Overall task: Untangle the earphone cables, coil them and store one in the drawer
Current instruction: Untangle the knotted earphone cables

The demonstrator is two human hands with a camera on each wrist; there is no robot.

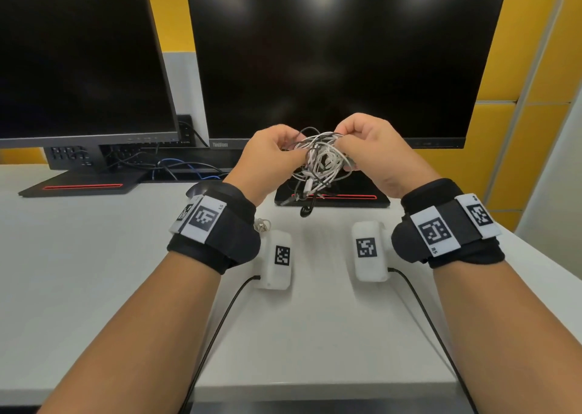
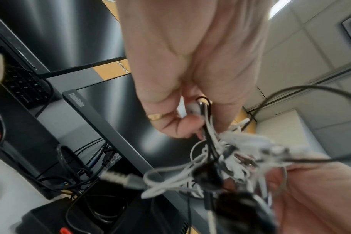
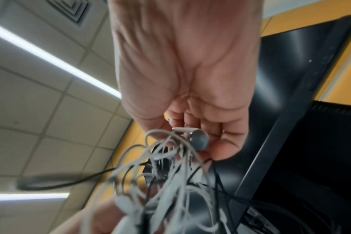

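Left hand: fingers curled, pinching white and black strands at 9 o'clock edge of cable tangle. Left wrist view: strands run down through curled fingers; gold ring visible on one finger. Right hand: fingers curled, gripping tangle from 3 o'clock side. Right wrist view: grey-faced earbud held against fingertips, white loops spilling toward 6 o'clock.

Tangle held in air between both hands, above desk, in front of right monitor. Mixed white, grey and black cables, knotted. Loose ends and black plug hanging at 6 o'clock, over monitor base; touching or not, cannot tell.

Wrist bands with printed markers on both forearms. White camera units under each wrist, black leads running off toward 6 o'clock edge of desk.

On desk at 10 o'clock from left camera unit: small coiled white cable, partly hidden by band.

Further out: left monitor at 10 o'clock, dark screen, base with red stripe. Black and blue cables bunched between monitor bases. Yellow wall panels at 2 o'clock. Drawer not in view.
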